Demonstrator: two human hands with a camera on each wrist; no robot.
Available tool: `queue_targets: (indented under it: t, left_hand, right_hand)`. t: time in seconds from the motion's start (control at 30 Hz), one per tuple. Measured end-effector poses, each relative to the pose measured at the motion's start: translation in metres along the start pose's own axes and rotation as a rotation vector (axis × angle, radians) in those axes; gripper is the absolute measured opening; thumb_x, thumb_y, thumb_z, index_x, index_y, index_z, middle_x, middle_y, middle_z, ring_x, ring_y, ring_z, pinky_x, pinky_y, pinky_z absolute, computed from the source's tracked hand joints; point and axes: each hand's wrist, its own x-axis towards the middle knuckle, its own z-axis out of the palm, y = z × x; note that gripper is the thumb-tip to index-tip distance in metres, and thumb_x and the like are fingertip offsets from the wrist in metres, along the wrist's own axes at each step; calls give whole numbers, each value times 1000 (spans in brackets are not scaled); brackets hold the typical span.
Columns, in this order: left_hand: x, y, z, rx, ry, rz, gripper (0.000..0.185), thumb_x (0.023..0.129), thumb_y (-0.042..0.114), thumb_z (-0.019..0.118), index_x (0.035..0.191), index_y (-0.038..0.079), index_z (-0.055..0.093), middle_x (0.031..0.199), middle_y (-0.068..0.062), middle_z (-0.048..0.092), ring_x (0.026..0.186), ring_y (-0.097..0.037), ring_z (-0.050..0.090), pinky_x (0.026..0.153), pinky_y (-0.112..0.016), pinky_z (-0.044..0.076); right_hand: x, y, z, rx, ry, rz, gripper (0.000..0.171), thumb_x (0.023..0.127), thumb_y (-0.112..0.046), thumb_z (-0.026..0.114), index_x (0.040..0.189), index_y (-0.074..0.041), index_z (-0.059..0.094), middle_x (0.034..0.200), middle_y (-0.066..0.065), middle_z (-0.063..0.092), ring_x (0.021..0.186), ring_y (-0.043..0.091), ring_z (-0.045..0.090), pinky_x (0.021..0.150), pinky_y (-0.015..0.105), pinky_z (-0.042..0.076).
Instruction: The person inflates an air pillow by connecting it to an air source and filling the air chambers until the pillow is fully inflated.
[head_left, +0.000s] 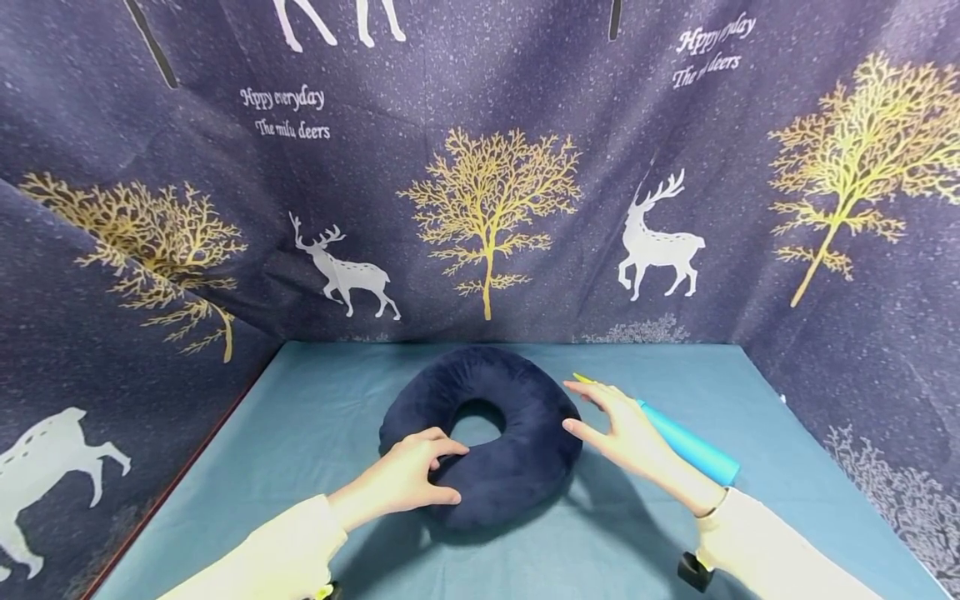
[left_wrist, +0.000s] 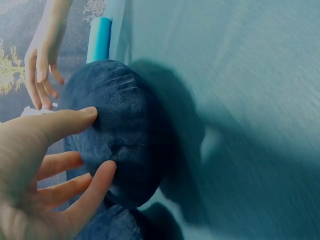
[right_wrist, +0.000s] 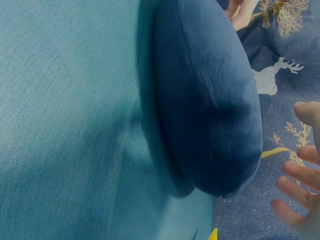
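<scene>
From the head view, the navy neck pillow (head_left: 482,433) lies flat near the middle of the teal table cover (head_left: 315,400), its opening toward me. My left hand (head_left: 408,482) rests on the near left end, thumb and fingers curled onto the plush, which I judge steadies it. My right hand (head_left: 626,429) hovers just beside the pillow's right side with fingers spread and straight, holding nothing. Behind it lies the teal pump (head_left: 686,444) with a yellow tip, touching neither hand.

At the left wrist, my thumb and fingers (left_wrist: 75,122) press into the pillow's rounded end (left_wrist: 125,135) — a light pinch rather than a firm squeeze, as far as I can tell. The right hand (left_wrist: 42,65) shows beyond, open, beside the pump (left_wrist: 99,40).

At the right wrist, the pillow (right_wrist: 210,100) bulges close by; my fingertips (right_wrist: 300,175) stay clear of it, extended and apart.
</scene>
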Motion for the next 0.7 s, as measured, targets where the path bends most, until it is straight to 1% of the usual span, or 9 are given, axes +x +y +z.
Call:
queue_targets:
  t: [0.2, 0.3, 0.5, 0.7]
  left_hand:
    - [8, 10, 5, 7, -2, 28, 50, 77, 31, 83, 122, 15, 69, 100, 3, 61, 76, -6, 55, 68, -22, 46]
    - [11, 15, 7, -1, -4, 36, 50, 79, 31, 82, 123, 14, 68, 103, 1, 62, 76, -6, 55, 68, -22, 45]
    - [14, 18, 8, -30, -21, 59, 48, 80, 28, 81, 125, 17, 67, 111, 0, 64, 81, -7, 60, 72, -22, 49]
    - [16, 21, 8, -69, -63, 63, 49, 81, 26, 81, 127, 17, 66, 115, -2, 63, 85, -7, 63, 74, -22, 51]
  right_hand:
    - [0, 0, -1, -4, -3, 2, 57, 87, -34, 75, 139, -18, 57, 136, 6, 62, 116, 25, 61, 95, 45, 50]
    - [0, 0, -1, -12, -4, 12, 59, 87, -35, 75, 139, -18, 56, 134, 5, 63, 116, 25, 60, 96, 46, 48]
    - [0, -1, -1, -14, -23, 15, 61, 87, -37, 74, 141, -16, 55, 142, 5, 59, 120, 27, 58, 97, 49, 47]
    - [-1, 0, 0, -25, -27, 7, 61, 87, -36, 74, 142, -17, 54, 142, 6, 58, 122, 28, 57, 98, 50, 46]
